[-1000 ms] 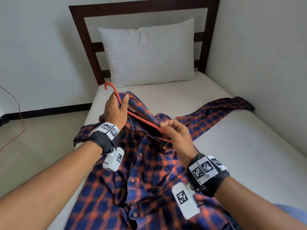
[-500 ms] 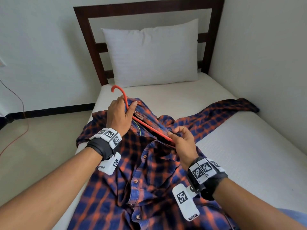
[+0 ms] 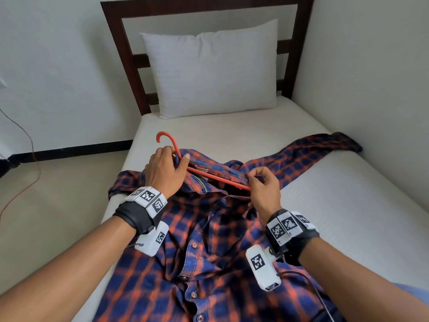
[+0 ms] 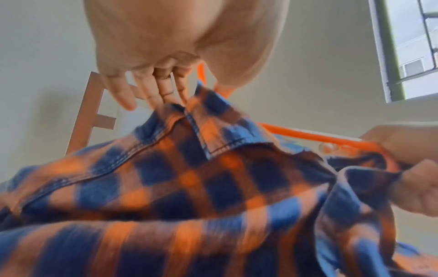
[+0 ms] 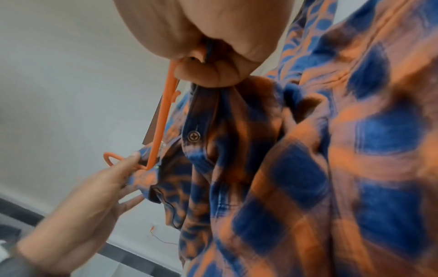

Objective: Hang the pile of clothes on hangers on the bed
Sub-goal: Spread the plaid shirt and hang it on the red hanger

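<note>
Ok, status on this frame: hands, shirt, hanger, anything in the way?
Left hand grips hanger at the hook base with the collar. Right hand pinches hanger's arm end and shirt shoulder. Shirt unbuttoned on bed, not yet hung. Nothing in the way.

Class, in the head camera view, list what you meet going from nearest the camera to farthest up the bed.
plaid shirt → right hand → left hand → hanger hook → pillow → headboard

Bright even daylight, window (image 4: 412, 48) glare at 2 o'clock in left wrist view, soft shadows on walls, head view sharp with wide-angle bending at edges, both wrist views motion-blurred, plaid shirt (image 5: 331, 168) smeared toward 5 o'clock
</note>
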The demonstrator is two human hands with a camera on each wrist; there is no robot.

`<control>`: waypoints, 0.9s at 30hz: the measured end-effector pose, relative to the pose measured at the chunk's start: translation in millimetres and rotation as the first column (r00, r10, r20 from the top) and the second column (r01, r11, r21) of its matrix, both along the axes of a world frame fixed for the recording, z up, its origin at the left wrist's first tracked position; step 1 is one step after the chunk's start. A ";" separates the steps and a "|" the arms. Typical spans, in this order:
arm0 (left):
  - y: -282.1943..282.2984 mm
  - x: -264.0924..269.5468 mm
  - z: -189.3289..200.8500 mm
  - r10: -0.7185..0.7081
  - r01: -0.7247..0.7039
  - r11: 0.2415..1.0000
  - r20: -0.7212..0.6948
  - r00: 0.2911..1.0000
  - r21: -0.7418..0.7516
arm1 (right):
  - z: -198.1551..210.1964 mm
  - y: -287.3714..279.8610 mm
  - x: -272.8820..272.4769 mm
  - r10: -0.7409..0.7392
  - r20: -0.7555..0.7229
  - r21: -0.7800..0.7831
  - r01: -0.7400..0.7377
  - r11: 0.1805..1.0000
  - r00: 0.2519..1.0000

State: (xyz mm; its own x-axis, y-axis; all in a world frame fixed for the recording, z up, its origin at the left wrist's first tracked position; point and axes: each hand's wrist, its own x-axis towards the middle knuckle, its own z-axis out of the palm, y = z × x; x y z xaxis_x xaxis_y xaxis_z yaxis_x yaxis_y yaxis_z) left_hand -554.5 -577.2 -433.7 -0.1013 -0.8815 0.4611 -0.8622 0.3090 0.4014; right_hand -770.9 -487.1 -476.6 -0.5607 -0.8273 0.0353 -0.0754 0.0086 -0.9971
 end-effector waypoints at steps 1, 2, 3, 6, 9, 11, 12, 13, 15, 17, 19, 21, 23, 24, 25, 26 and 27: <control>3.7 1.6 2.3 0.025 -0.025 1.000 0.008 1.000 0.018 | -1.3 0.0 2.0 0.019 -0.027 -0.003 -0.020 1.000 0.999; 8.6 2.2 4.1 0.053 -0.054 0.998 0.011 0.999 0.025 | -2.9 0.7 4.0 0.034 -0.066 -0.010 -0.035 0.999 0.997; 14.8 1.3 4.5 0.085 -0.085 0.996 0.001 0.996 0.022 | -4.2 1.6 5.6 0.046 -0.108 -0.015 -0.048 0.999 0.993; 36.1 -6.6 -0.2 0.158 -0.162 0.987 -0.140 0.977 -0.015 | -4.8 1.4 4.0 0.046 -0.165 -0.015 -0.049 0.999 0.985; 47.4 -14.9 -2.0 0.205 -0.177 0.976 -0.250 0.946 0.129 | -8.3 1.6 -0.3 -0.003 -0.182 0.008 0.004 1.000 0.983; 48.1 -18.7 4.0 0.204 -0.126 0.957 -0.294 0.934 0.262 | -12.3 2.3 -0.2 -0.025 -0.212 0.015 0.029 0.999 0.977; 47.8 -19.5 6.7 0.194 -0.097 0.944 -0.293 0.936 0.316 | -14.1 2.3 0.5 -0.031 -0.240 0.017 0.036 0.999 0.970; 49.8 -20.6 10.1 0.192 -0.088 0.932 -0.271 0.943 0.351 | -14.3 2.2 1.6 -0.034 -0.271 0.017 0.041 0.999 0.962; 57.6 -22.5 13.0 0.194 -0.087 0.922 -0.257 0.947 0.376 | -13.4 1.4 2.1 -0.048 -0.321 0.013 0.055 0.998 0.946; 72.8 -28.8 15.5 0.180 -0.007 0.907 -0.372 0.911 0.421 | -13.9 1.0 0.1 -0.068 -0.354 0.021 0.080 0.997 0.933; 88.6 -40.3 16.7 0.103 0.164 0.862 -0.484 0.869 0.479 | -14.5 1.5 -1.5 -0.070 -0.381 0.033 0.089 0.995 0.922; 100.4 -52.6 15.8 -0.061 0.253 0.845 -0.384 0.921 0.471 | -13.3 1.3 -0.9 -0.046 -0.404 0.041 0.069 0.997 0.914; 102.0 -64.7 13.5 -0.319 0.318 0.899 -0.045 0.947 0.301 | -9.2 1.9 -0.6 -0.027 -0.408 0.028 0.042 0.999 0.913; 98.9 -69.3 11.9 -0.402 0.368 0.904 0.141 0.905 0.218 | -6.6 2.7 0.1 -0.014 -0.410 0.021 0.025 0.999 0.912; 94.9 -74.0 11.4 -0.449 0.414 0.893 0.302 0.841 0.175 | -3.8 4.6 0.4 0.002 -0.403 0.016 0.005 1.000 0.915; 89.2 -78.2 11.0 -0.479 0.449 0.876 0.427 0.767 0.176 | -2.3 5.8 0.1 0.019 -0.387 0.022 -0.012 1.000 0.922; 83.6 -82.1 11.5 -0.505 0.474 0.858 0.504 0.701 0.200 | -3.3 5.5 -1.1 0.032 -0.366 0.046 -0.016 0.999 0.930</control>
State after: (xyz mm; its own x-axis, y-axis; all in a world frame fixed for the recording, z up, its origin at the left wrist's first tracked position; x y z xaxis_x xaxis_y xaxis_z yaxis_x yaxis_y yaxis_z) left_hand -636.6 -493.6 -422.2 -0.7347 -0.6593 0.1602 -0.6718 0.7399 -0.0358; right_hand -772.0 -481.6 -480.0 -0.4952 -0.8456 0.1994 -0.4360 0.0433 -0.8989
